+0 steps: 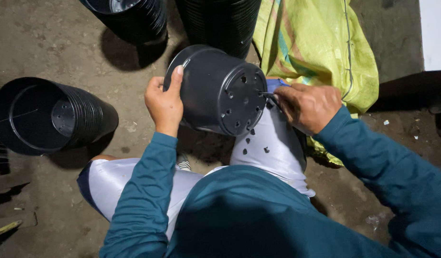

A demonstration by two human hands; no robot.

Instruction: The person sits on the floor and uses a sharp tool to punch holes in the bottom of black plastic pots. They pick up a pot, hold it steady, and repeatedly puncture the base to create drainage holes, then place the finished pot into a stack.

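Your left hand (164, 104) grips the rim of the black plastic pot (215, 91) lying on its side over your knee, while your right hand (308, 107) closes its fingers around a thin tool (269, 96) at the pot's perforated base.

— What's this person got on, from where you stand?

— A long-sleeved top, deep teal, plain all over. No print or stripe that I can see. The sleeves run right down to the wrists and end in a simple narrow cuff.

— And gloves?

— None. Left hand (165, 106) and right hand (310, 108) are both bare.

— Below the top?

— Pale shorts, whitish-grey and slightly shiny, with a dark blue edge at the hem on the left. A few small black flecks sit on the right leg's cloth.

— Shoes?

— Only a sliver of something striped between the legs; I can't tell what it is.
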